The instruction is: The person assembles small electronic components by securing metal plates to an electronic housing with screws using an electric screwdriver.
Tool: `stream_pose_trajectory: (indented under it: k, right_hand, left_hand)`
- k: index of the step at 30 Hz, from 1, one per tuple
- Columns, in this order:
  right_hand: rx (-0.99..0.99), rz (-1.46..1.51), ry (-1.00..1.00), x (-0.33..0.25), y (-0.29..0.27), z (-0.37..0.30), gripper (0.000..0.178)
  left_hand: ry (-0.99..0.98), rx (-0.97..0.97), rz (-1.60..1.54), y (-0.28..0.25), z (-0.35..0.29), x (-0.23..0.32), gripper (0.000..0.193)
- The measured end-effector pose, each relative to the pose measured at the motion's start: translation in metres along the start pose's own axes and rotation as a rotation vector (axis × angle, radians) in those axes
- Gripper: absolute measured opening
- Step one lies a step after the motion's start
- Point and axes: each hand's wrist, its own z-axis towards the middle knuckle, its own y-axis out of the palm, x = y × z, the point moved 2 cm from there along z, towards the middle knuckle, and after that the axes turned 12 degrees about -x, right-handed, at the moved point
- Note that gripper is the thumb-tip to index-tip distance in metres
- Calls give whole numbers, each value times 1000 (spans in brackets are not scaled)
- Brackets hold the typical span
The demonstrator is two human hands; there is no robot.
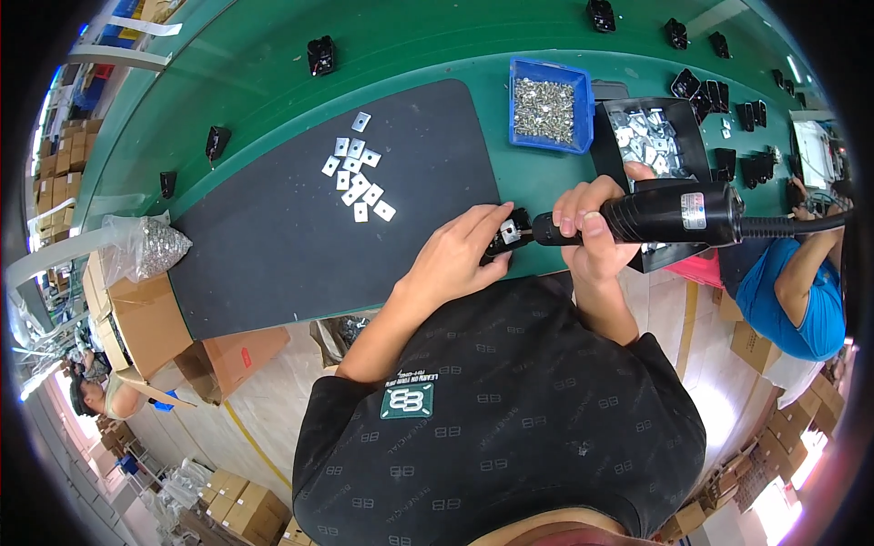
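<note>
My left hand (pixel 462 253) grips a small black housing (pixel 520 218) near the mat's right front edge. A square metal plate with a hole (pixel 511 233) sits on that housing. In my right hand (pixel 594 227) is a black electric screwdriver (pixel 669 217), held level, its cable running off to the right. The screwdriver's tip points left at the metal plate; whether it touches a screw there is too small to tell. Several loose square metal plates (pixel 353 177) lie scattered on the dark grey mat (pixel 273 237).
A blue bin (pixel 517 136) of screws stands beyond my hands, beside a black box (pixel 696 136) of metal plates. Black housings (pixel 320 56) dot the green bench. At left, a bag of small metal parts (pixel 159 250) rests on a cardboard box (pixel 150 314). A person in blue (pixel 801 296) works at right.
</note>
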Motion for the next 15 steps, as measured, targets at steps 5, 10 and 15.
stream_pose_trajectory:
  k: [5, 10, 15]
  right_hand:
    - [-11, -10, 5, 2, 0, -1, 64]
    - [-5, -15, 36, 6, 1, -2, 64]
    - [-5, -20, 44, 7, 1, -1, 63]
  left_hand:
    - [21, -34, 20, -1, 1, 1, 58]
    - [31, -40, 16, 0, 1, 1, 57]
    - [40, -45, 12, -1, 2, 2, 57]
